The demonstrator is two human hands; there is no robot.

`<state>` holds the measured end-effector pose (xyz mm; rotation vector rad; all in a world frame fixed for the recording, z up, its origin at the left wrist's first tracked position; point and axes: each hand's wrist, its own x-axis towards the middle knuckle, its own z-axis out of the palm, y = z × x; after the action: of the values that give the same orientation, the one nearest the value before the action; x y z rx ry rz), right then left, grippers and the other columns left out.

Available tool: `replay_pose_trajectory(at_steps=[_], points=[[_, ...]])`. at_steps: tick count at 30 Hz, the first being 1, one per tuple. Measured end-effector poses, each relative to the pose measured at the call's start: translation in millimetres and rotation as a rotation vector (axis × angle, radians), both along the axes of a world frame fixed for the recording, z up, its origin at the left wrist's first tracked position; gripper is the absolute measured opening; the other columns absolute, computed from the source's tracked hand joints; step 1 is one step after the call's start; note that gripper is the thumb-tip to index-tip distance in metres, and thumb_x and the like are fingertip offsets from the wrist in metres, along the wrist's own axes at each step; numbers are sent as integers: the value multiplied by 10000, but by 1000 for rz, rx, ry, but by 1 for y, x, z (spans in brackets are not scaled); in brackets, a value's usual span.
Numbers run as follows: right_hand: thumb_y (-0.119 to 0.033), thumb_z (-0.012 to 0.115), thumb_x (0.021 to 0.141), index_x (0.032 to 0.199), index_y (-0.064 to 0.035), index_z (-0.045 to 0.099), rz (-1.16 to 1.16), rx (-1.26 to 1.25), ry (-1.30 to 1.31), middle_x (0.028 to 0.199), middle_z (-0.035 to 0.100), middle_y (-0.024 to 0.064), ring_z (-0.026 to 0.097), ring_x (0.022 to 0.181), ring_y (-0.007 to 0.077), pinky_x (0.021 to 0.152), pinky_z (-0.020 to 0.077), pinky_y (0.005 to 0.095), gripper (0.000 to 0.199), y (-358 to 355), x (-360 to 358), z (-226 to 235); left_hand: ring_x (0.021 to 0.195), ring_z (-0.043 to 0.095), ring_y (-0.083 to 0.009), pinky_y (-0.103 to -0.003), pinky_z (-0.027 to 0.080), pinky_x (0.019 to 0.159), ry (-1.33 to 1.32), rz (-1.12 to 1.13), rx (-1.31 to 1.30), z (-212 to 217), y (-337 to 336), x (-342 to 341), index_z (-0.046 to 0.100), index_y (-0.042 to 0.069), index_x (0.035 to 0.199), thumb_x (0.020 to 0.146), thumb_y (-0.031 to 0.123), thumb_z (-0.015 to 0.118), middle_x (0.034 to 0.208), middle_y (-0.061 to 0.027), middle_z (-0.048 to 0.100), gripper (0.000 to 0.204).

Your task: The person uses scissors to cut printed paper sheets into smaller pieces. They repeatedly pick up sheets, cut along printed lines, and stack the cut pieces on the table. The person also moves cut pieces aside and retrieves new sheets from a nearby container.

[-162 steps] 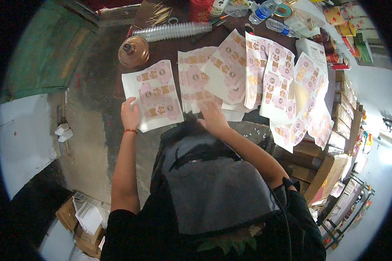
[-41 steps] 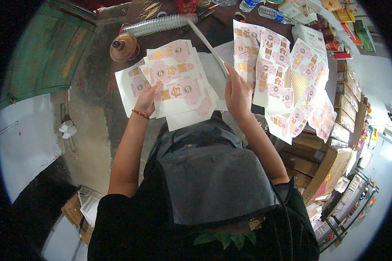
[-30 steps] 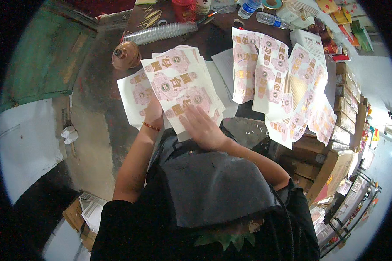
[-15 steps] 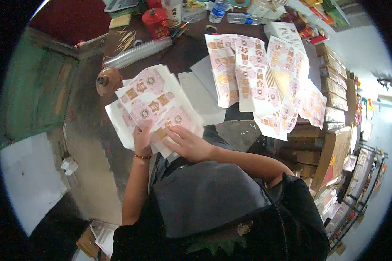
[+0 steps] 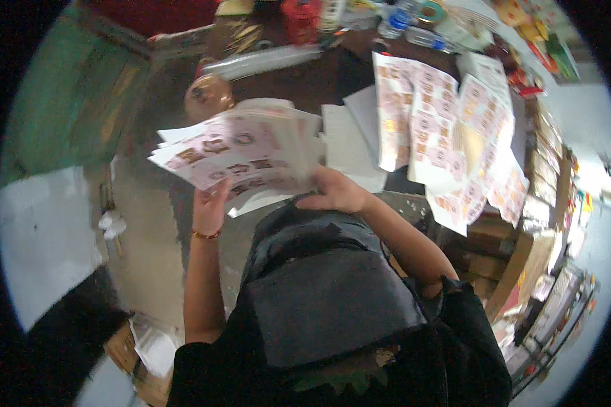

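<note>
Left hand (image 5: 210, 209): clamping on the stack of printed sheets (image 5: 241, 152), thumb lying on the top face, the other fingers hiding underneath. Stack is tilting up and leaning left, lying just beyond the left thumb; its right part is blurring and fanning toward the right fingers. Top sheet is showing pink and gold patterns on white.

Right hand (image 5: 339, 191): sitting at the stack's right edge, thumb standing apart from the other fingers. Blurring there, so can't tell if the fingertips are touching paper.

Beaded bracelet (image 5: 206, 235) is circling the left wrist.

Beyond the left fingers, copper-coloured bottle (image 5: 209, 98) is standing on the dark surface (image 5: 278, 85), with the row of nested clear cups (image 5: 261, 62) lying farther out.

Just beyond and right of the right fingers, pale sheets (image 5: 349, 149) are lying flat. Farther right, spread printed sheets (image 5: 433, 129) are overlapping, some hanging past the near edge. White box (image 5: 482, 66) is sitting behind those. Well beyond the right fingers, clear bottles (image 5: 397, 22) are resting near the teal tape roll (image 5: 432, 11).
</note>
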<state>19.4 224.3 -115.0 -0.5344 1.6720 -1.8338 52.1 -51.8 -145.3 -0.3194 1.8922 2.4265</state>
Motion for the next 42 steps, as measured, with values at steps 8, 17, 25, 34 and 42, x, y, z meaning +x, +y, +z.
replay_pose_trajectory(at_steps=[8,17,25,34,42], points=[[-139,697,801,1135,-38,580,-61,271,764,1141,595,109,550,1057,235,903,434,353,368,-36,1,-75,1008,552,-176,-336,442,883,561,-437,-613,-36,-13,-5,662,57,919,802,115,688,993,-33,640,133],[-148,657,821,1085,-16,590,-228,389,308,1010,630,125,594,918,260,816,463,346,302,-53,-13,-93,881,612,-151,-295,497,777,90,-258,-228,-73,-10,-14,647,20,1020,775,185,732,976,-58,659,308],[-135,668,805,1002,-26,656,-391,432,-82,897,674,92,626,810,195,722,493,326,226,-58,-60,-139,1212,377,-330,-458,289,1013,330,88,-1034,-156,-15,-78,479,62,1274,659,508,759,1299,-134,450,810],[-250,641,844,1095,-110,646,162,588,33,990,657,81,620,864,211,771,478,343,288,20,1,-37,1278,364,-233,-395,271,1064,70,-43,79,-68,0,76,409,21,1339,724,499,722,1385,-118,399,839],[-228,664,816,1041,-67,649,818,530,-132,899,678,129,647,812,228,733,482,330,276,-49,81,-104,1122,525,-249,-380,462,920,-567,427,511,-96,60,258,441,13,1276,853,92,603,1249,-132,512,459]])
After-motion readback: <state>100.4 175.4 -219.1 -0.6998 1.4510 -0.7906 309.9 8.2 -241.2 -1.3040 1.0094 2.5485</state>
